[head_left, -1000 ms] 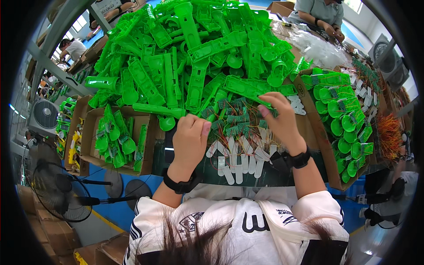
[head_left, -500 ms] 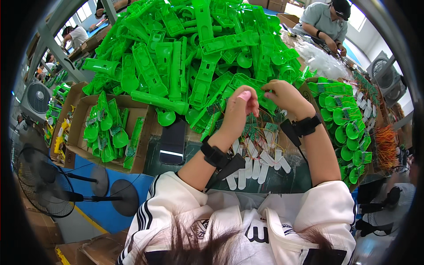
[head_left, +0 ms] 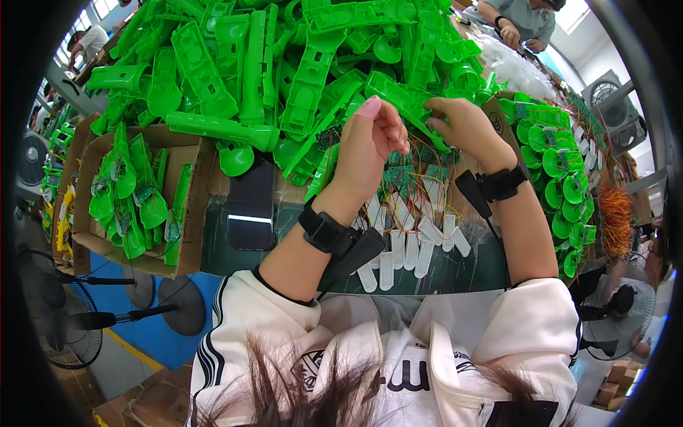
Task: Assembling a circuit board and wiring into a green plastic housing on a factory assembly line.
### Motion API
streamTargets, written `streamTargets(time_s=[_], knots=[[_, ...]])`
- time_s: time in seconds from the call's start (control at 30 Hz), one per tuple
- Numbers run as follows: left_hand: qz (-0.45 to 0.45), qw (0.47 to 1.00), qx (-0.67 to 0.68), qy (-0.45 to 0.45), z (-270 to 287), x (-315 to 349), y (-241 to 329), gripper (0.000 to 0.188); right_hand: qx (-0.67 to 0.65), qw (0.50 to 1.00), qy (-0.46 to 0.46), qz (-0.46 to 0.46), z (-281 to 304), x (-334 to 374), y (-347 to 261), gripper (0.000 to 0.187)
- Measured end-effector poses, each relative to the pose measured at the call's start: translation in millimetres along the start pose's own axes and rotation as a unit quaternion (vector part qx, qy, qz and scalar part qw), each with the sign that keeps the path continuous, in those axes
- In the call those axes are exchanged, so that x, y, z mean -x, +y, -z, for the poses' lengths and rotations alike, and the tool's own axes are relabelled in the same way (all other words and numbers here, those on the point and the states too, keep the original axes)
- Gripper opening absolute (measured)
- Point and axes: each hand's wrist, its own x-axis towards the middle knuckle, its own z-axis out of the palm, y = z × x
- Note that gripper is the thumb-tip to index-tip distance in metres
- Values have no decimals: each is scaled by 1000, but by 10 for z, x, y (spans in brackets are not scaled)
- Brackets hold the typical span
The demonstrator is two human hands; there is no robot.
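Observation:
My left hand is above the work surface with its fingers curled in; whatever they hold, if anything, is hidden. Facing it, my right hand has thumb and forefinger bent and slightly apart, close to the end of a long green plastic shell. Whether it touches the shell is unclear. Beneath both hands lie small green circuit boards with thin red and yellow wires. White flat strips fan out from them toward me. A large heap of green shells rises just beyond.
A cardboard box of wired green shells stands at left, beside a dark phone. More wired shells are stacked at right, near an orange wire bundle. A person works across the table. Fans stand at lower left.
My view has shifted, so the heap, box and phone appear higher and farther left. My hands keep nearly the same pose, still facing each other over the boards.

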Motion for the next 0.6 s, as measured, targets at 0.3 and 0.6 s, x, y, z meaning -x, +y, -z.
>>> streamTargets(time_s=[0.3,0.6], knots=[[-36,996,-62,60,-78,12,34,21,-30,940,336,53,202,-9,-65,14],[-102,972,-212,-20,-98,59,-109,47,-352,917,186,32,-49,223,-649,17]])
